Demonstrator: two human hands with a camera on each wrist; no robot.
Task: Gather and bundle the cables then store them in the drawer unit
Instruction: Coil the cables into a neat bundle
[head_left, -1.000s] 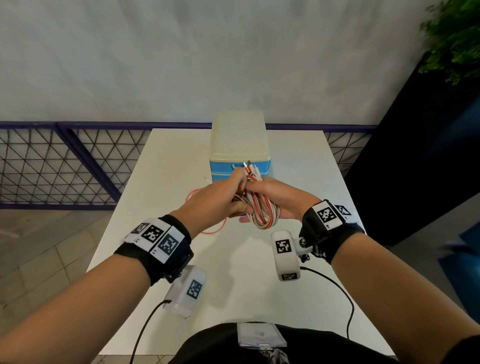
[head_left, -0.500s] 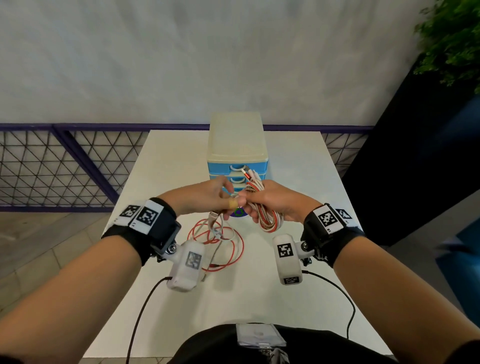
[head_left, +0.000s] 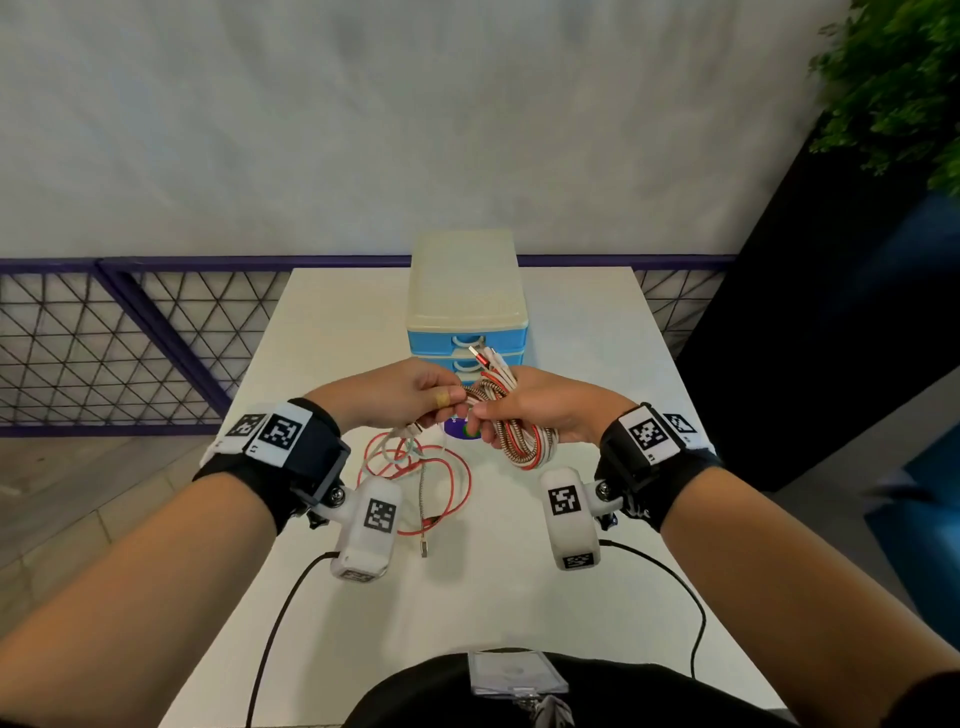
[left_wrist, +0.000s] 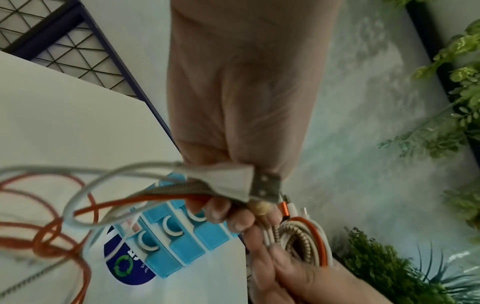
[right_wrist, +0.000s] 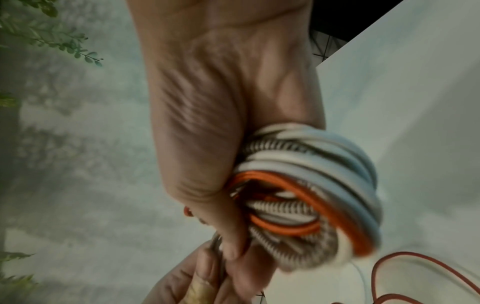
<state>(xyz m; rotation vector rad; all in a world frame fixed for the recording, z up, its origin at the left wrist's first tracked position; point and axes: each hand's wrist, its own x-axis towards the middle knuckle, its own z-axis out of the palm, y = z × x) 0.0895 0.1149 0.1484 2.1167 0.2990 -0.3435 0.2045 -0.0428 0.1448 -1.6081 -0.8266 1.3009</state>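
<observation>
A coiled bundle of red, white and braided beige cables (head_left: 519, 441) is clasped in the curled fingers of the right hand (head_left: 540, 410). Loose cable strands (head_left: 415, 462) are pinched between thumb and fingers of the left hand (head_left: 395, 397); they trail onto the white table (head_left: 571, 597). One blue three-drawer plastic unit with a cream top (head_left: 465, 312) is seen behind, drawers closed.
</observation>
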